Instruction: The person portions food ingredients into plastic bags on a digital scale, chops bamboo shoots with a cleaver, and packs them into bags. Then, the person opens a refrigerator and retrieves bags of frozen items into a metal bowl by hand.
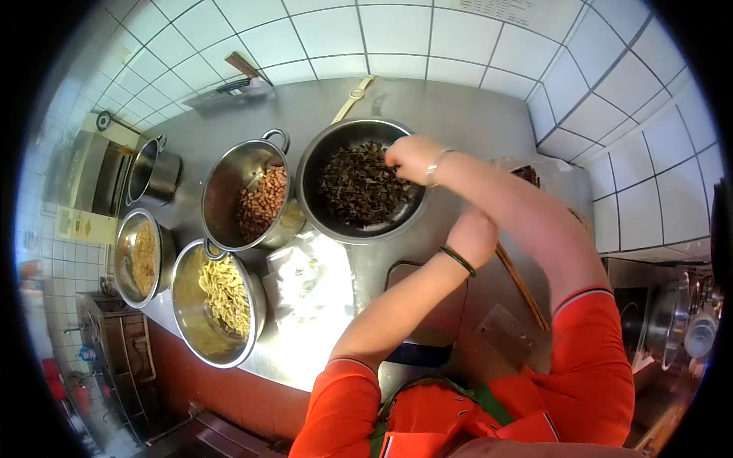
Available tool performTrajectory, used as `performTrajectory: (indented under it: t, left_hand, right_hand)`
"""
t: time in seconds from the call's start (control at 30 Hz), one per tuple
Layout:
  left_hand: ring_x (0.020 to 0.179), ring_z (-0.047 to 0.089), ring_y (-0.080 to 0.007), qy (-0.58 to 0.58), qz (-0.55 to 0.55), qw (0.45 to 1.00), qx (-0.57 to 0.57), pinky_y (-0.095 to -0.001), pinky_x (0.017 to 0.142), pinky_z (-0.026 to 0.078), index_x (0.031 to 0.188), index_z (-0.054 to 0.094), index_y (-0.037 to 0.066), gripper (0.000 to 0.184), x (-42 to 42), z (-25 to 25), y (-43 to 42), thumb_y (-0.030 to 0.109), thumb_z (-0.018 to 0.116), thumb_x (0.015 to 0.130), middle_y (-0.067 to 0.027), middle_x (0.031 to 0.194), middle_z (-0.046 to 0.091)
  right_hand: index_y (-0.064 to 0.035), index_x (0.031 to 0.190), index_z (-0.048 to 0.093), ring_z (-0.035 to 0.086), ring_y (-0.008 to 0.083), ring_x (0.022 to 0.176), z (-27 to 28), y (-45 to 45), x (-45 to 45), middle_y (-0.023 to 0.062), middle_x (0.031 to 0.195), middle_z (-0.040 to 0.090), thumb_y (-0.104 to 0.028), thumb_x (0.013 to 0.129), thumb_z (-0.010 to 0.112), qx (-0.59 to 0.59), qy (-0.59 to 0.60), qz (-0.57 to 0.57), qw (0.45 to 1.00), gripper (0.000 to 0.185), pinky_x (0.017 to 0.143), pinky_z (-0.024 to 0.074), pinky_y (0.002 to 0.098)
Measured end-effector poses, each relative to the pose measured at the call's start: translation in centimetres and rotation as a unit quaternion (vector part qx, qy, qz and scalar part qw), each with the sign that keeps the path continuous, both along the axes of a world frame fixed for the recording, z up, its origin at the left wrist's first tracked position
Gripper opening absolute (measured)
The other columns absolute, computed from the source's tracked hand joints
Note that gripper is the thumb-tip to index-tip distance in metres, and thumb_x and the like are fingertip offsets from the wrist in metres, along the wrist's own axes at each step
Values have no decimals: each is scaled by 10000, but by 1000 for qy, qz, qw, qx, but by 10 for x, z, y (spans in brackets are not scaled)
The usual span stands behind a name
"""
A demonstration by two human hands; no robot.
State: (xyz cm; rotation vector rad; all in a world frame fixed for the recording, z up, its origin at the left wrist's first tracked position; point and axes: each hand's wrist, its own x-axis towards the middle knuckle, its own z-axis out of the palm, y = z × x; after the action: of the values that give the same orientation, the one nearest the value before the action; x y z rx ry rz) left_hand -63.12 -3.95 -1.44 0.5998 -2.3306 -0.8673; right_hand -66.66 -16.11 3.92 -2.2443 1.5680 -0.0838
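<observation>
A wide steel bowl (309, 195) holds a heap of dark brown dried flakes (359, 183). My right hand (412, 158), with a silver bracelet at the wrist, is over the bowl's right rim. Its fingers are curled together above the flakes; whatever they grip is hidden. My left hand (475, 235) crosses beneath my right forearm, right of the bowl. A dark green bangle circles that wrist, and the forearm covers its fingers. Beyond the crossed arms lies a clear plastic bag (561, 174) with dark pieces (527, 175) beside it.
Left of the bowl stand a pot of peanuts (263, 195), a bowl of yellowish slices (225, 294), a bowl of tan bits (143, 259) and a dark pot (156, 175). Plastic bags (313, 278), chopsticks (523, 286), a wristwatch (353, 98) and a cleaver (229, 93) lie around.
</observation>
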Motion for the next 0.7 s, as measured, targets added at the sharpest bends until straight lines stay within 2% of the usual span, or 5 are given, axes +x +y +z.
performTrajectory:
  t: [0.27,0.43,0.53,0.63,0.7]
  left_hand:
    - [961,519,-315,-26,7,999,36,-373,827,423,976,559,-1,215,13,-19,-6,45,478,782,-178,991,565]
    - [925,532,-315,-69,-18,997,-26,-383,816,434,947,568,-9,219,-1,-15,0,20,486,746,-177,976,565]
    - [927,537,-320,14,23,999,-20,-398,807,443,919,578,-3,202,0,-2,2,12,488,739,-178,987,564]
    - [883,565,-336,36,34,998,-29,-413,747,467,815,585,7,128,3,10,-6,10,500,718,-208,1059,544]
    - [902,556,-348,58,52,997,-7,-394,773,460,786,582,4,94,6,28,-10,5,504,733,-205,1034,555]
  right_hand:
    - [-59,959,631,570,328,894,-50,-26,36,161,909,602,-45,694,621,26,158,50,986,266,817,451,365]
    - [-71,995,643,606,226,875,-11,-19,10,129,972,627,-21,727,564,45,-74,-47,995,284,750,488,337]
    - [-52,1001,635,596,134,874,6,-12,-9,103,952,632,-7,738,577,170,-237,-169,942,273,715,491,273]
    - [6,1006,585,559,147,889,23,17,-48,73,984,595,2,780,552,231,-545,-187,784,228,798,468,287]
    - [8,1004,584,558,151,892,43,52,-85,77,978,596,4,782,543,215,-539,-206,788,226,807,467,283]
